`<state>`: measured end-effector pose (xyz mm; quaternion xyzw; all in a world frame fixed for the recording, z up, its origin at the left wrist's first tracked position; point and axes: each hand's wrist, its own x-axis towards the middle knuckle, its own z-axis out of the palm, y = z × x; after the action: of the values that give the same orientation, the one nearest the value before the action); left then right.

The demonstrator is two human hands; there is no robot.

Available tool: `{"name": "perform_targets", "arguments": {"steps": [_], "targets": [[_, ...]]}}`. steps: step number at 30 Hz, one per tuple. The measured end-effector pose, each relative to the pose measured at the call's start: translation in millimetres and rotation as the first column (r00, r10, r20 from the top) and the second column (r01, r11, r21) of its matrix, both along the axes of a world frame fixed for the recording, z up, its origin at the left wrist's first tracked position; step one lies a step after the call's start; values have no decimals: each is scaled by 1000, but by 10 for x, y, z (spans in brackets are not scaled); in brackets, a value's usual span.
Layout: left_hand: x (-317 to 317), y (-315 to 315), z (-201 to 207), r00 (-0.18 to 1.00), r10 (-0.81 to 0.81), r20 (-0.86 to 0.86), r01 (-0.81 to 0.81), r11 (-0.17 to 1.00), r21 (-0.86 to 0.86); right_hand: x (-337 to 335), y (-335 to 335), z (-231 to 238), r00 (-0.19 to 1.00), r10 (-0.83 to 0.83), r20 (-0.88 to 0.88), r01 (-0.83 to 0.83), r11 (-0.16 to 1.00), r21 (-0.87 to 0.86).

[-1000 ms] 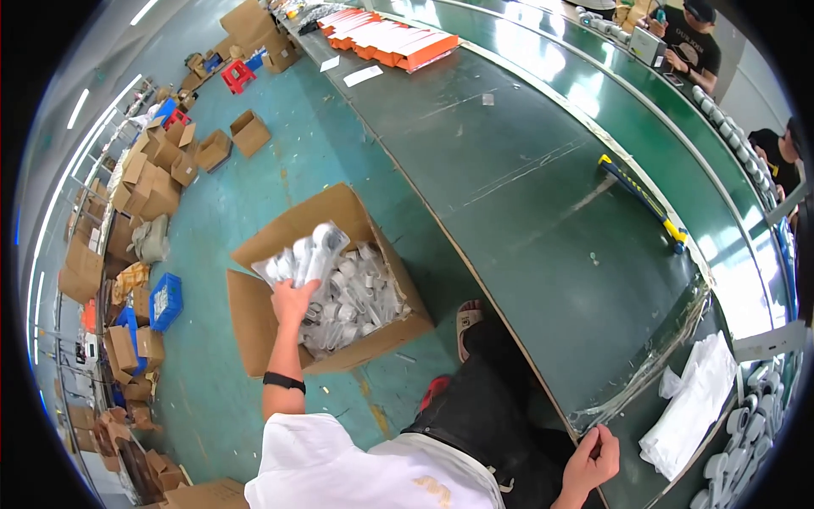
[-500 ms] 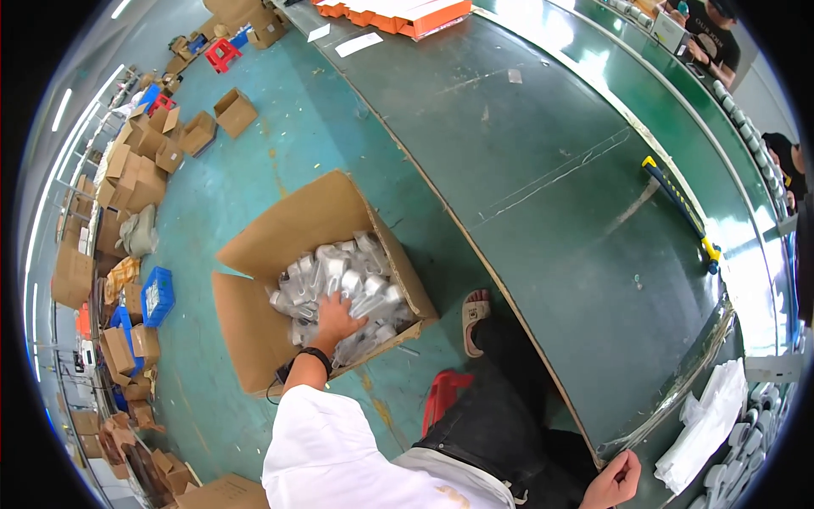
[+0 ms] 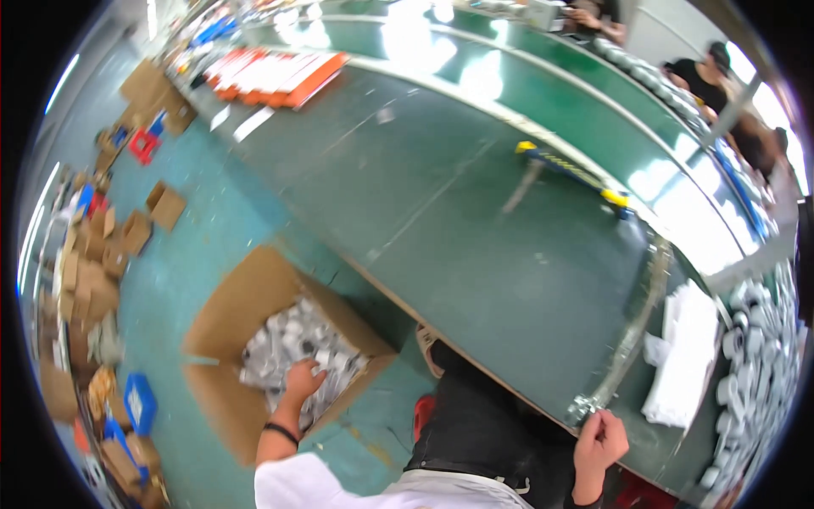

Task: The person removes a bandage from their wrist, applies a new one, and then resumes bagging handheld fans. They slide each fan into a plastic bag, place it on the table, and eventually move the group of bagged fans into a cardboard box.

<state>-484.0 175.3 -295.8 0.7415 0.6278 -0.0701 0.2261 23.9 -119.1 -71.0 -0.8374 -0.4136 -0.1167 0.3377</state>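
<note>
An open cardboard box (image 3: 246, 297) stands on the teal floor at my left, filled with several small clear-wrapped grey parts (image 3: 288, 339). My left hand (image 3: 303, 380) reaches down into the box and rests on the parts, fingers curled among them; whether it grips one is not clear. My right hand (image 3: 600, 441) is closed around the metal edge rail (image 3: 632, 339) of the green workbench (image 3: 475, 220) at the lower right.
White bags (image 3: 687, 356) and several grey rings (image 3: 755, 356) lie at the bench's right end. Orange-and-white packs (image 3: 280, 72) sit at the far end. A yellow-ended bar (image 3: 572, 170) lies mid-bench. Loose cartons (image 3: 102, 254) litter the left floor. Other people work at the far right.
My head has tilted so the box sits lower in view. My left hand stays in the box among the parts. My right hand keeps hold of the bench's edge.
</note>
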Motion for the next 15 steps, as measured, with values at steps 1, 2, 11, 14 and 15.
{"name": "perform_targets", "arguments": {"steps": [1, 2, 11, 14, 15], "targets": [[112, -2, 62, 987, -3, 161, -21, 988, 150, 3, 23, 20, 999, 28, 31, -28, 1000, 4], [229, 24, 210, 946, -30, 322, -66, 957, 282, -13, 63, 44, 1000, 14, 22, -15, 999, 32], [2107, -1359, 1093, 749, -394, 533, 311, 919, 242, 26, -56, 172, 996, 82, 33, -87, 975, 203], [2428, -1663, 817, 703, -446, 555, 476, 874, 99, 87, -152, 135, 996, 86, 13, -87, 964, 250], [2484, -1731, 838, 735, -323, 596, 423, 905, -31, 99, -198, 163, 991, 130, -16, -121, 957, 262]]}}
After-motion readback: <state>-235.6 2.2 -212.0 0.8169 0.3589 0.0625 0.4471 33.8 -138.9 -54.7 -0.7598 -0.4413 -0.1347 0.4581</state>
